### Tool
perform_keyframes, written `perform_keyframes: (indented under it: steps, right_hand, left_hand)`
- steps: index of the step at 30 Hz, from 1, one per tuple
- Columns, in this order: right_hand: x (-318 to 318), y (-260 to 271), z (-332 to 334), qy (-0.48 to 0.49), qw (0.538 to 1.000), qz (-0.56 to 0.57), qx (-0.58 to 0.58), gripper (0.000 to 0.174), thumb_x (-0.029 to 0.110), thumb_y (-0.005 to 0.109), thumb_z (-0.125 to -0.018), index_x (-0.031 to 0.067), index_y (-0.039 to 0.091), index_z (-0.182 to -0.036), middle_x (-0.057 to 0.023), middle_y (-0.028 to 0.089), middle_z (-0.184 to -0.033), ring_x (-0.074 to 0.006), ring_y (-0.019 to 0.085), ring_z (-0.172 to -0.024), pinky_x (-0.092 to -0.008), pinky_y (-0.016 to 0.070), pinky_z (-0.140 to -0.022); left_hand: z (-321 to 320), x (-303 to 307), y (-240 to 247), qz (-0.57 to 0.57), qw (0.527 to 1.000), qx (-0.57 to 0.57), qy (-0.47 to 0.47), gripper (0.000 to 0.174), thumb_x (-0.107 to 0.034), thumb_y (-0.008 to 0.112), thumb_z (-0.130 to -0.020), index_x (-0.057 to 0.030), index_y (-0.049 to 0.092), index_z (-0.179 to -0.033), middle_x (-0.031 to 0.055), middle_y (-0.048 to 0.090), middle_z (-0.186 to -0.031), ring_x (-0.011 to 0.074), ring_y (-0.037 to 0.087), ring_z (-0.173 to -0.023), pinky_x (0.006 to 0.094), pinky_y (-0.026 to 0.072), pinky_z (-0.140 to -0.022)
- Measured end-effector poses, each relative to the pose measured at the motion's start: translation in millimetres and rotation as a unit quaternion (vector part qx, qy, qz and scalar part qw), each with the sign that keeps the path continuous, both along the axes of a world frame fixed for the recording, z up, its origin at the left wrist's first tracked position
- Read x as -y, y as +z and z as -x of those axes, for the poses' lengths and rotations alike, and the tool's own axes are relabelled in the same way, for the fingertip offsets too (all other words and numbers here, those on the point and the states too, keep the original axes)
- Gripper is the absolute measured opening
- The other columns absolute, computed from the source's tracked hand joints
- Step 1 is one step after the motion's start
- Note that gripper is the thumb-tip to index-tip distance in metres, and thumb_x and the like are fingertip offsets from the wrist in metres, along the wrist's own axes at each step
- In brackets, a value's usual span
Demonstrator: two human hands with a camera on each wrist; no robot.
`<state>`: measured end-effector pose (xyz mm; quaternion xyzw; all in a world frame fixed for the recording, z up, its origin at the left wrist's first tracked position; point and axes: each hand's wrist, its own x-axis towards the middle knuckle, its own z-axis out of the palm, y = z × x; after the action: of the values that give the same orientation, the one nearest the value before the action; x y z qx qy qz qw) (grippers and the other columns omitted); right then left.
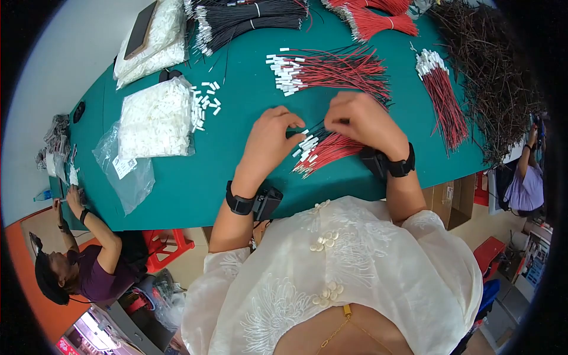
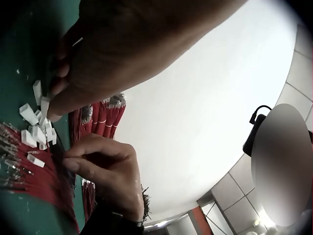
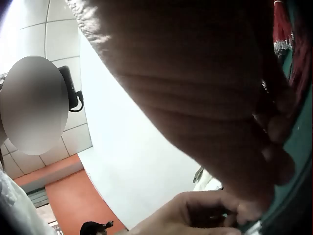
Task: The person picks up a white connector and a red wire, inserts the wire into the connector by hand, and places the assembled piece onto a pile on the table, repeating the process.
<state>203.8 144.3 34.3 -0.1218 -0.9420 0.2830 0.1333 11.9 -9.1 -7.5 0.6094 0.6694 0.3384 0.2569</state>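
Observation:
In the head view, my left hand (image 1: pixel 267 142) pinches a small white connector (image 1: pixel 305 131) between thumb and index finger, at the left end of a small pile of red wires (image 1: pixel 334 149). My right hand (image 1: pixel 368 121) is over the pile's upper part, thumb and index tips together on a thin black wire. More white connectors (image 1: pixel 303 155) lie just below the left fingertips. The left wrist view shows the left hand (image 2: pixel 112 58) at a connector (image 2: pixel 44 105), with the right hand (image 2: pixel 107 169) pinching beside it. Most of the right wrist view is filled by the right hand (image 3: pixel 205 98).
Finished-looking red-black wires (image 1: pixel 343 70) lie beyond the hands, another bundle (image 1: pixel 441 97) to the right. Bags of white connectors (image 1: pixel 155 118) and loose ones (image 1: pixel 204 103) are left. Black (image 1: pixel 251 23) and red bundles (image 1: pixel 384 22) lie at the back; a dark tangled heap (image 1: pixel 494 77) is right. Another person sits left.

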Motion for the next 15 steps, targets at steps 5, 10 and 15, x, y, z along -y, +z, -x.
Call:
perform_keyframes:
  steps: [5,10,15]
  right_hand:
    - [16.8,-9.7,0.2,0.068,0.988,0.052,0.128,0.013,0.009,0.077,-0.074,0.0041,0.065,-0.072,-0.0133,0.067,-0.078,-0.0353,0.066,-0.080,-0.0461,0.0507,-0.068]
    - [27.6,-9.9,5.4,0.073,0.988,0.031,0.136,0.012,0.009,0.079,-0.073,0.0039,0.070,-0.078,-0.0096,0.065,-0.076,-0.0315,0.064,-0.080,-0.0439,0.0505,-0.069]
    - [27.6,-15.8,6.0,0.076,0.989,0.006,0.126,0.013,0.008,0.079,-0.074,0.0023,0.069,-0.080,-0.0100,0.065,-0.079,-0.0311,0.065,-0.079,-0.0421,0.0512,-0.069]
  left_hand:
    - [-11.8,-1.1,-3.6,-0.041,0.998,-0.053,0.005,0.017,-0.004,0.078,-0.078,-0.0049,0.073,-0.093,0.0103,0.065,-0.091,0.0296,0.065,-0.088,0.0397,0.0531,-0.074]
    - [-12.4,-2.2,-5.7,-0.041,0.997,-0.061,0.017,0.014,-0.003,0.076,-0.078,-0.0047,0.070,-0.090,0.0103,0.064,-0.090,0.0317,0.064,-0.090,0.0417,0.0526,-0.075]
    - [-16.4,-0.5,-2.3,-0.075,0.992,-0.097,0.024,0.013,-0.002,0.074,-0.079,-0.0058,0.069,-0.090,0.0111,0.063,-0.089,0.0324,0.065,-0.085,0.0412,0.0527,-0.074]
